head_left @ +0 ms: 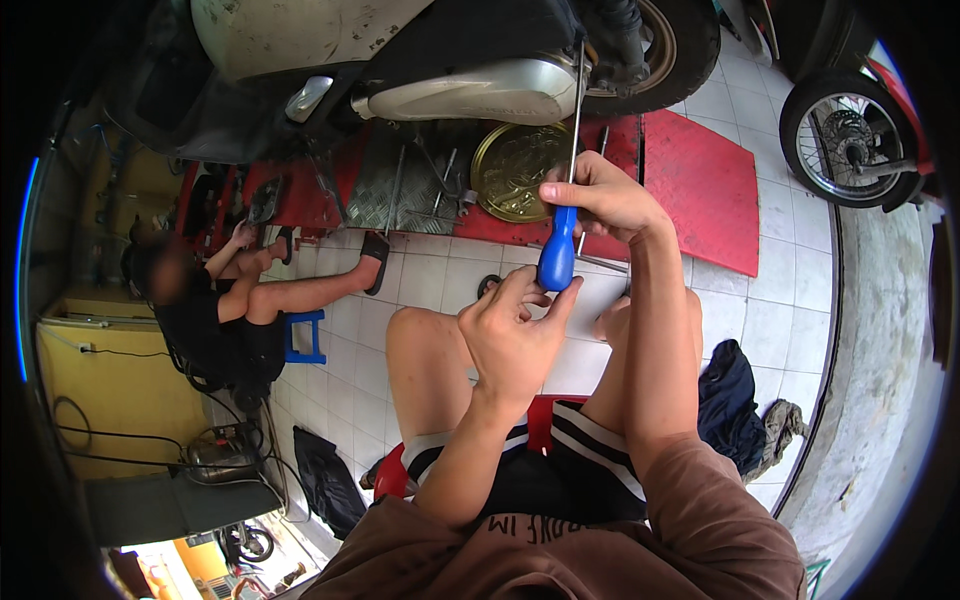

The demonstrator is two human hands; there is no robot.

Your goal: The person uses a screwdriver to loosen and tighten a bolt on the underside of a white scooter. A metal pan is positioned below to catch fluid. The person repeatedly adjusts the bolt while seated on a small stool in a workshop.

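Note:
A long screwdriver (557, 252) with a blue handle points away from me, its thin steel shaft reaching up to the scooter's underside beside the wheel. My right hand (612, 200) pinches it where shaft and handle meet, thumb laid across. Around the butt of the handle, the fingers and thumb of my left hand (510, 325) are closed. The tip overlaps the rear end of the silver engine cover (480, 92); whether it touches there I cannot tell. Below the cover, a round gold-coloured tray (490, 190) with small metal parts sits on the red lift platform (715, 185).
Several tools, a wrench (467, 203) among them, lie on the metal plate (370, 190). At left a person in black (215, 310) sits by a blue stool (305, 337). A red motorcycle's wheel (850, 140) stands at right; dark cloth (732, 405) lies on the tiles.

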